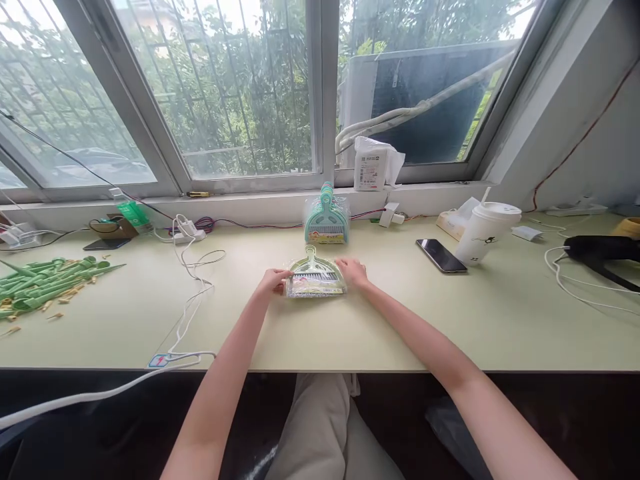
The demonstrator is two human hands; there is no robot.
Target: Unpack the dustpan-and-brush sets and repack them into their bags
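Dustpan label (332, 290) illegible, green pile (55, 281) cut off left

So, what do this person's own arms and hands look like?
Plain human ones, with no cables. The bare, ungloved left hand and bare, ungloved right hand show no watch at the wrist. No sleeve shows on the bare left arm or bare right arm. Loose beige fabric trousers show below.

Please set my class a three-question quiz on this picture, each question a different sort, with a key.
1. Multiple choice: what is between the left grip and the right grip?
a) a notebook
b) a wrapped dustpan and brush
c) a pair of scissors
2. True or false: the white lidded cup stands beside the phone.
3. Fill in: the heap of green pieces lies at the picture's ____ edge.

Key: 1 b; 2 true; 3 left.
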